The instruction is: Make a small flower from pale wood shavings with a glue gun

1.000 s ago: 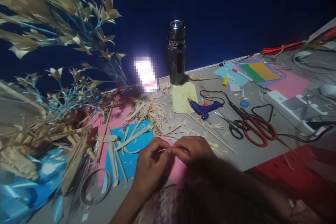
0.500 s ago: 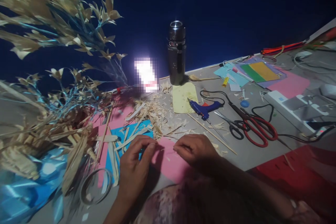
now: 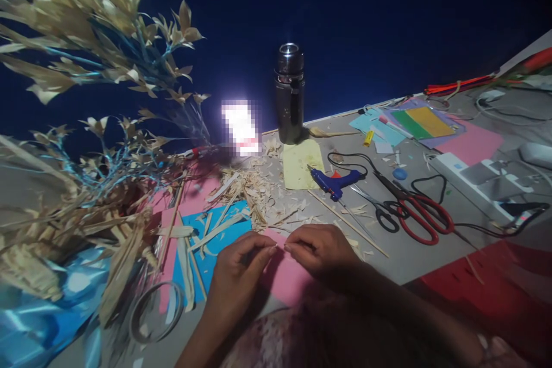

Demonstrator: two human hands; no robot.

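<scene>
My left hand (image 3: 241, 267) is closed in a pinch, thumb and forefinger meeting over a pink sheet (image 3: 280, 279). Close beside it on the right, my right hand (image 3: 321, 247) is pinched too, its fingertips almost touching the left ones. Whatever is between the fingers is too small to make out. Under and left of my left hand lies a blue sheet (image 3: 235, 215) strewn with dry husk strips (image 3: 186, 264). Beyond the hands is a heap of pale husk shavings (image 3: 254, 187). A thin stick (image 3: 345, 221) lies just past my right hand.
A blue glue gun (image 3: 334, 181) rests partly on yellow paper (image 3: 297, 164), near red-handled scissors (image 3: 425, 215) and a power strip (image 3: 474, 184). A dark flask (image 3: 290, 98) stands behind. Husk flowers on blue stems (image 3: 142, 63) rise left, above a tape roll (image 3: 156, 311).
My left hand has moved right, bringing its fingertips close to those of my right hand. The right hand stays nearly in place. The view has shifted slightly.
</scene>
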